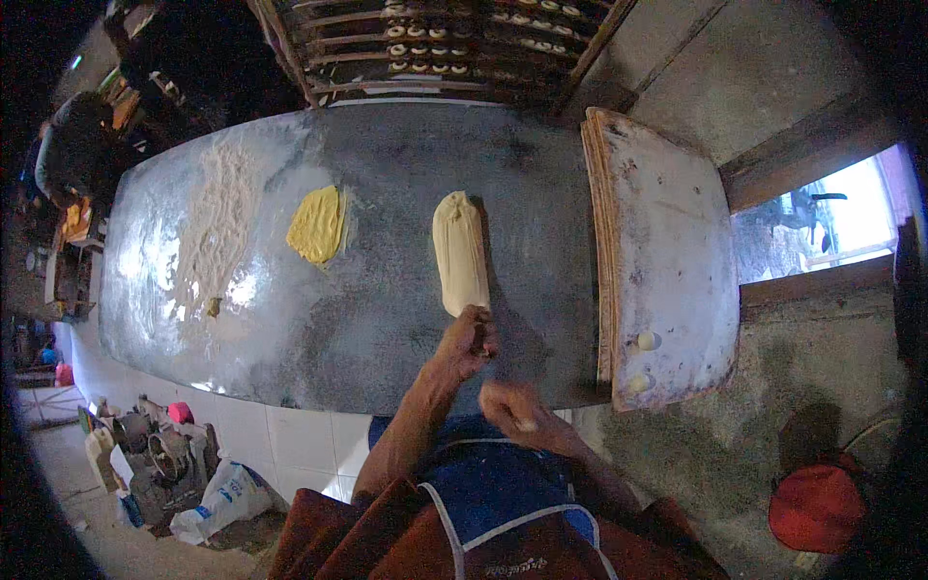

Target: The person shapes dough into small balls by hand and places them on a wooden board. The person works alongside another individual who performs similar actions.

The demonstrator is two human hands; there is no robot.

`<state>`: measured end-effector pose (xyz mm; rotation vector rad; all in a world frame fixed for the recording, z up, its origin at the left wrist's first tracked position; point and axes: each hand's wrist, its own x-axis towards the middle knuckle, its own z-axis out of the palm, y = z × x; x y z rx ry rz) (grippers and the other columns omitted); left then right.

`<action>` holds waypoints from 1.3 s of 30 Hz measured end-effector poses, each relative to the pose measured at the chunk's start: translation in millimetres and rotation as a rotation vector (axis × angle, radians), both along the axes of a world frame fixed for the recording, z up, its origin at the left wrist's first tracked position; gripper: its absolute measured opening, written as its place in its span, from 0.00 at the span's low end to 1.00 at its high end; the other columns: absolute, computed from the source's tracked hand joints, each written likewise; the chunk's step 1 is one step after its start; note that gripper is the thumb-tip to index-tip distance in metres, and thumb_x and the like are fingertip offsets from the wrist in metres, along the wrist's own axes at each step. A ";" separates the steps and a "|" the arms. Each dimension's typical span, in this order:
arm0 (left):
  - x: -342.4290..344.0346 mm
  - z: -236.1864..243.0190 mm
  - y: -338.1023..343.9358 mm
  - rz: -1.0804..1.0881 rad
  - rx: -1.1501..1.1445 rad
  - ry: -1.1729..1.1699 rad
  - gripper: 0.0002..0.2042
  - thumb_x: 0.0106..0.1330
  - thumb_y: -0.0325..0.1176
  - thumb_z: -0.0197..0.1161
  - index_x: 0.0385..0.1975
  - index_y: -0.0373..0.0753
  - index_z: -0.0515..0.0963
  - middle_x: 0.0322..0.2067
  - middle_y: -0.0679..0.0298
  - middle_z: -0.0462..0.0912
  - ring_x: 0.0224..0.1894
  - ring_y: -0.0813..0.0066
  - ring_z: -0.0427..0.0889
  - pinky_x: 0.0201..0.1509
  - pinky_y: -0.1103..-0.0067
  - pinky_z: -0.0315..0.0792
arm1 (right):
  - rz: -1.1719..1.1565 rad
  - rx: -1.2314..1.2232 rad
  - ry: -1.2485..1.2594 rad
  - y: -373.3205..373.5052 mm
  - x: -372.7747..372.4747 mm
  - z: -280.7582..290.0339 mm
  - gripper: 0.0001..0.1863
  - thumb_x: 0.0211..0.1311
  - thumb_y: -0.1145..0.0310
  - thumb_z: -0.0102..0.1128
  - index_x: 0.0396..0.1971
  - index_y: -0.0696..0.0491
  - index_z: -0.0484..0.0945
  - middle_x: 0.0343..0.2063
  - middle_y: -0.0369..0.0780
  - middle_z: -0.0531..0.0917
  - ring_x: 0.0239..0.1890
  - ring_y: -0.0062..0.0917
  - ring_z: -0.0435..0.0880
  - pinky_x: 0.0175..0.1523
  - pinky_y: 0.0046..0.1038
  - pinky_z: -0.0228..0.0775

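Observation:
A long, smooth roll of pale dough point(459, 246) lies lengthwise on the dark worktable point(387, 155), its near end toward me. My left hand point(471, 338) is closed around that near end, the fingers curled. Close to my body, just off the table's front edge, my right hand point(514, 408) is curled and somewhat blurred. A small pale spot shows at its fingers, but I cannot make out what it is. To the left of the dough a yellow, butter-like spread mass point(317, 227) sits on the table.
Whitish flour point(220, 213) is smeared over the table's left part. Stacked boards point(667, 242) stand at the right end, two small dough pieces point(647, 341) on top. Behind, a rack point(435, 82) holds rows of ring-shaped pieces. Machine parts point(169, 454) and a white bag point(224, 501) lie lower left.

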<state>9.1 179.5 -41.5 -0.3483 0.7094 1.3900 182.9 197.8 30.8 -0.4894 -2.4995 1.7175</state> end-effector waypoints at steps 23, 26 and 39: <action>-57.6 -17.9 -183.7 -0.565 0.134 2.142 0.13 0.68 0.36 0.59 0.46 0.34 0.73 0.49 0.49 0.71 0.47 0.45 0.71 0.55 0.53 0.64 | -0.280 0.576 0.124 -3.3 26.5 -78.4 0.20 0.63 0.57 0.67 0.46 0.55 0.77 0.45 0.45 0.80 0.50 0.46 0.77 0.53 0.45 0.71; -77.6 -50.1 -213.6 -0.819 -0.121 2.403 0.18 0.67 0.37 0.61 0.51 0.31 0.71 0.49 0.48 0.71 0.49 0.44 0.69 0.54 0.50 0.63 | -0.266 0.899 -0.058 21.5 67.9 -98.4 0.24 0.58 0.55 0.72 0.43 0.57 0.75 0.40 0.44 0.78 0.42 0.45 0.77 0.48 0.47 0.68; -92.6 -53.4 -110.5 -0.234 -0.162 1.878 0.08 0.68 0.27 0.59 0.36 0.28 0.70 0.32 0.48 0.68 0.35 0.48 0.69 0.40 0.56 0.63 | -0.337 0.741 -0.234 71.6 25.8 -92.4 0.19 0.60 0.60 0.68 0.41 0.59 0.73 0.32 0.49 0.76 0.34 0.47 0.78 0.44 0.49 0.69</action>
